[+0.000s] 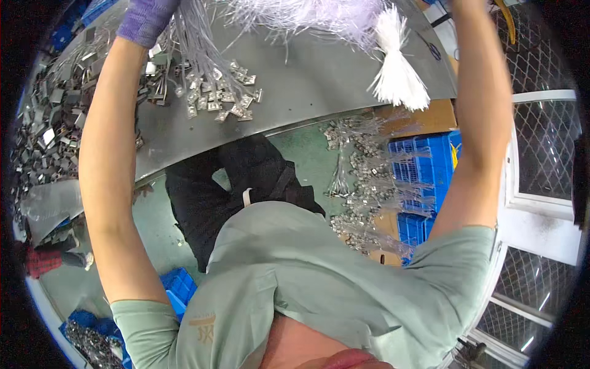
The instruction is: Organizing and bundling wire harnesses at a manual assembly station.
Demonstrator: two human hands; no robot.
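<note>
My left hand (146, 23), in a purple knit glove, is at the top edge of the head view. Its fingers are cut off there, so its grip is hidden. Right beside it, a bundle of clear cables (195, 37) hangs down over the grey table (295, 86). Their square, see-through connectors (218, 98) lie spread on the table near its front edge. My right forearm (482, 80) reaches up past the table's right side. The hand itself lies beyond the top edge.
Dark connector pieces (55, 123) are heaped at the left. White ties (396, 67) lie bundled at the table's right, near scissors (434, 51). Below the edge, cables with connectors (359, 166) hang by blue crates (439, 163) and a cardboard box (424, 117). A mesh-covered window frame (544, 147) stands far right.
</note>
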